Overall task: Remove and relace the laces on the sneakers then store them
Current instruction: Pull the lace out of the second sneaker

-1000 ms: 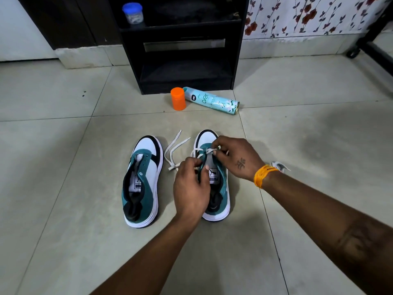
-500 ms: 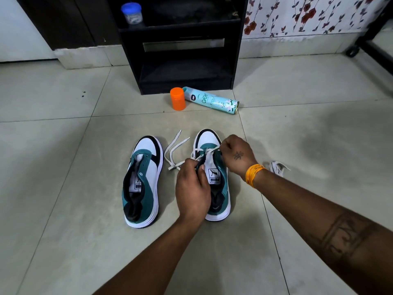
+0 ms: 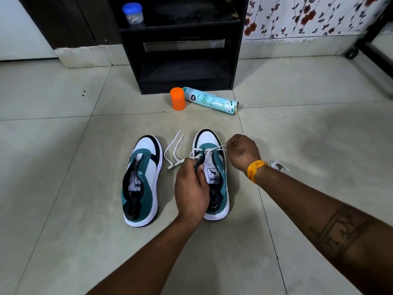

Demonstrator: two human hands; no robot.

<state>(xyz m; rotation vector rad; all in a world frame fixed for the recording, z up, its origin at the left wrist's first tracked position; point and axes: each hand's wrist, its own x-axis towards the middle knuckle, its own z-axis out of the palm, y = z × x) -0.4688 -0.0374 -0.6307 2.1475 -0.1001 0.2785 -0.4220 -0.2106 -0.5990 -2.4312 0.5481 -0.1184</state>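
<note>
Two teal, white and black sneakers stand side by side on the tiled floor. The left sneaker (image 3: pixel 142 179) has no lace. A loose white lace (image 3: pixel 174 149) lies between the two shoes. My left hand (image 3: pixel 191 188) grips the left eyelet flap of the right sneaker (image 3: pixel 214 167) beside its tongue. My right hand (image 3: pixel 242 152) pinches the white lace (image 3: pixel 209 150) threaded through that shoe's front eyelets and holds it taut to the right. More white lace (image 3: pixel 277 166) shows on the floor behind my right wrist.
A black shelf unit (image 3: pixel 180 45) stands against the wall ahead, with a blue-lidded jar (image 3: pixel 132 12) on it. An orange cap (image 3: pixel 178 98) and a lying teal spray can (image 3: pixel 212 100) sit in front of it. A dark wheeled frame (image 3: pixel 370 43) is at the far right.
My right hand has moved right, away from the shoe's middle, drawing the lace taut through the eyelets. My left hand has stayed on the shoe's flap.
</note>
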